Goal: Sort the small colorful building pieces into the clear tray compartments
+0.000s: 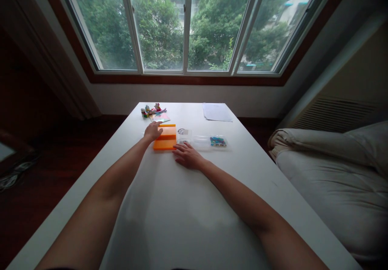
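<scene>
An orange box (165,144) lies on the white table, with a raised strip across its middle and a paler orange section behind. My left hand (153,131) grips its far left side, thumb on the near face and fingers over the edge. At the box's near right corner rests my right hand (188,157), fingers spread and fingertips touching or almost touching the orange edge. Just beyond that hand lies a clear plastic case (200,141). Small blue and multicoloured pieces (218,141) fill its right end. What lies under my left palm is hidden.
Small colourful figurines (157,107) stand at the table's far left beside a pastel card (160,117). White paper sheets (216,112) lie at the far right. The white table (182,213) ends before the window wall. A cushioned sofa (330,181) stands to the right.
</scene>
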`<state>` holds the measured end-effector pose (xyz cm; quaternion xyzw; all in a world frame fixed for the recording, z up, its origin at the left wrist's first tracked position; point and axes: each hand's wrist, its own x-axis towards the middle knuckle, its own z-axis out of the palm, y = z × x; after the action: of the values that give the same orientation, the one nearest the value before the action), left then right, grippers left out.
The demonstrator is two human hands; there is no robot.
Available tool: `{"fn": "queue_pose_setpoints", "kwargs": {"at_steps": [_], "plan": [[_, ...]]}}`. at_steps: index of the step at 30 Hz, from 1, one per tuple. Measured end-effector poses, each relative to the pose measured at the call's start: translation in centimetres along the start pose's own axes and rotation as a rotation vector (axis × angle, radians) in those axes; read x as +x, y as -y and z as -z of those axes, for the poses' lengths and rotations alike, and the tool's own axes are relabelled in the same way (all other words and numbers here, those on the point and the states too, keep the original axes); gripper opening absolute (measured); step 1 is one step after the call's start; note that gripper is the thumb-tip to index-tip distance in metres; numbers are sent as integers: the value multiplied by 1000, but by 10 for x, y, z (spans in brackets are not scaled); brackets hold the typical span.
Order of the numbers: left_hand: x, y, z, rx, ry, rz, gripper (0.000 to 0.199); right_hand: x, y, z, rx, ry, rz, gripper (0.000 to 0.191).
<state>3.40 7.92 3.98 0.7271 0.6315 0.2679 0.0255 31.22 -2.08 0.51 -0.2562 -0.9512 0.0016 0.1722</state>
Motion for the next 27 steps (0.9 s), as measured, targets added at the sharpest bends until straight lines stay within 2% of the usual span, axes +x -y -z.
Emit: {"fn": "queue_pose_setpoints", "kwargs": {"at_steps": [3, 5, 7, 10, 13, 18, 23, 27], "plan": [[-5, 13, 8, 17, 103, -51, 49, -1, 0, 0, -11, 5, -6, 43], [-8, 31, 20, 22, 176, -137, 51, -1, 0, 0, -20, 3, -14, 44], [-14, 53, 35, -15, 250, -155, 56, 0, 2, 0, -28, 7, -14, 45], [-31, 86, 51, -88, 272, -66, 64, 2, 5, 2, -31, 4, -7, 44], [-60, 104, 50, -217, 187, 74, 66, 4, 7, 4, -29, -22, 14, 42], [-95, 96, 36, -187, 24, 25, 61, 11, 10, 9, -52, -49, 66, 37], [-100, 89, 36, -149, 26, 62, 60, 25, 17, 7, -41, -89, 70, 32], [-106, 89, 42, -224, 3, 24, 47, 34, 24, -3, 1, -164, 16, 25]]}}
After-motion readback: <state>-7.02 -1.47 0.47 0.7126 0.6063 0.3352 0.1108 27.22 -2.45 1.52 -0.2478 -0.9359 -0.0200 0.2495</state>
